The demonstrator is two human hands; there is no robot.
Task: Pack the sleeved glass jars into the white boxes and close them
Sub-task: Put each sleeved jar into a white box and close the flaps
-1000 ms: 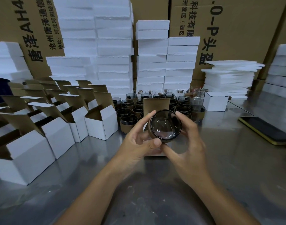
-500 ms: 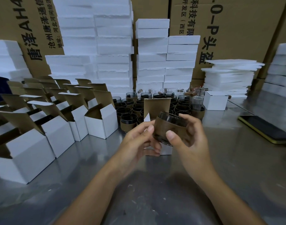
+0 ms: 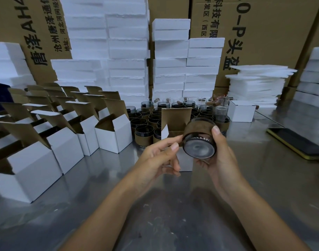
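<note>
My right hand (image 3: 218,158) grips a dark glass jar (image 3: 199,144) in a brown sleeve, tilted so its base faces me. My left hand (image 3: 160,156) hangs just left of the jar, fingers apart, its fingertips near the sleeve but holding nothing. Directly behind both hands stands an open white box (image 3: 175,122) with its brown lid flap raised; its lower part is hidden by my hands. A cluster of sleeved jars (image 3: 142,132) stands beyond it.
Rows of open white boxes (image 3: 115,136) fill the left of the steel table (image 3: 173,214). A closed white box (image 3: 242,111) sits right of the jars. A phone (image 3: 298,142) lies at the right. Foam stacks (image 3: 256,82) and cartons line the back.
The jar turned over: its mouth faced me, and its base does now. My left hand let go and my right hand alone holds it, slightly further right.
</note>
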